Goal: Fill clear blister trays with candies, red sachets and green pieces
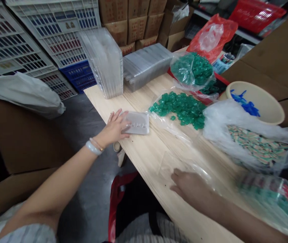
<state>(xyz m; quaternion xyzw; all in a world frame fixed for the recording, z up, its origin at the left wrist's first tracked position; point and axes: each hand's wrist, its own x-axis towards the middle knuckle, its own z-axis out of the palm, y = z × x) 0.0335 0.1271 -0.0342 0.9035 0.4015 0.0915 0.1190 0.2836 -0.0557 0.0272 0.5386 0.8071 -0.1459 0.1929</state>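
Note:
My left hand (117,126) lies with spread fingers on the left end of a clear plastic tray (137,123) near the table's left edge. My right hand (189,185) is blurred over the table; a clear plastic sheet or bag (169,165) lies beside its fingers, and whether they hold anything cannot be made out. Green plastic pieces (184,109) are heaped beyond the tray. Two stacks of clear trays stand at the far end, one upright (106,64) and one lying in a row (147,64).
A bag of small striped pieces (260,145) and a cream bowl (275,106) with blue pieces are at right. Packed clear boxes (275,199) sit lower right. A bag of green pieces (192,69) stands behind. Crates (55,30) and cartons (136,27) line the back.

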